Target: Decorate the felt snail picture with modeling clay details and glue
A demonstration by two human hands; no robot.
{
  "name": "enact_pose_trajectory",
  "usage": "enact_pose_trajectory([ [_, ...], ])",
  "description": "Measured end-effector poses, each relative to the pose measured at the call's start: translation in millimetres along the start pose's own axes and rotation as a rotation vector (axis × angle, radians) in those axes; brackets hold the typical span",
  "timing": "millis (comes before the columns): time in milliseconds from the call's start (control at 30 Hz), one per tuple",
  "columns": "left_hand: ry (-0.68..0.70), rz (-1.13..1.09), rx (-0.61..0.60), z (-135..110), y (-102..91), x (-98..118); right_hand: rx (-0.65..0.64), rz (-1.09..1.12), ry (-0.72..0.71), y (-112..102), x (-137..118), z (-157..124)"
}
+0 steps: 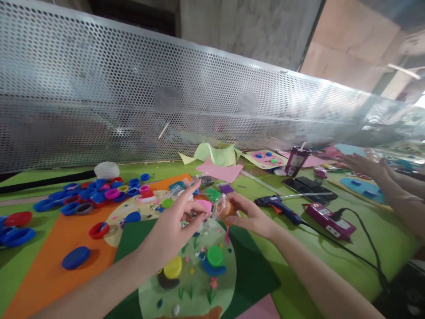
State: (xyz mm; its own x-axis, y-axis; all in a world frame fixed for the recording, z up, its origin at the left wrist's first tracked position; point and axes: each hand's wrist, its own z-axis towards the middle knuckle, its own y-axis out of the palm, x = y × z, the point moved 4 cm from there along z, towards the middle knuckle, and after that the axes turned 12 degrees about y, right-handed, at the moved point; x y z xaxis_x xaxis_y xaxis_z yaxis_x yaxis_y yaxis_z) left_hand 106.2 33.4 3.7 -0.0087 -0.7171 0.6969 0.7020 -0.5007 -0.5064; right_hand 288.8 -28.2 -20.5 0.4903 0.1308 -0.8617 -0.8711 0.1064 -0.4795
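My left hand [179,217] pinches a pink piece of modelling clay [203,205] between thumb and fingers. Close beside it, my right hand [250,215] grips a clear plastic bag [220,206] with an orange-brown lump inside. A thin pink strip [227,235] hangs below the bag. Under both hands lies a pale green paper cutout [199,297] on a dark green sheet [255,274]. It carries clay flowers and leaves, a yellow bottle cap [173,267] on a brown clay body, and a green bottle cap [215,255] on a blue clay snail body.
Loose bottle caps [96,195] spread at left, partly over an orange sheet [43,274]. At right lie a blue glue gun [282,209], a purple power strip [330,221], phones [310,188] and a cup [298,160]. Another person's hands [368,170] reach in. A perforated metal panel [133,88] stands behind.
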Motion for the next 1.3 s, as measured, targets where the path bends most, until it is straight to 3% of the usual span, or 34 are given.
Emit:
enact_pose_trajectory([
  [267,0.245,0.215,0.006,-0.9,-9.3,24.6,-0.047,-0.006,-0.028,8.6,-4.9,-6.0],
  [467,0.371,0.42,-0.078,-2.3,-4.3,19.0,-0.063,-0.051,-0.059,11.5,-11.7,-7.9],
  [667,0.217,0.528,-0.143,-1.1,-2.2,10.0,-0.058,-0.11,-0.088,13.4,-14.5,-8.5],
  [867,0.033,0.447,-0.221,-1.0,2.3,4.8,-0.055,-0.148,-0.09,16.7,-19.0,-8.5],
  [1300,0.14,0.329,-0.026,-5.1,4.5,1.1,-0.054,-0.086,-0.049,21.9,-17.4,-11.1],
])
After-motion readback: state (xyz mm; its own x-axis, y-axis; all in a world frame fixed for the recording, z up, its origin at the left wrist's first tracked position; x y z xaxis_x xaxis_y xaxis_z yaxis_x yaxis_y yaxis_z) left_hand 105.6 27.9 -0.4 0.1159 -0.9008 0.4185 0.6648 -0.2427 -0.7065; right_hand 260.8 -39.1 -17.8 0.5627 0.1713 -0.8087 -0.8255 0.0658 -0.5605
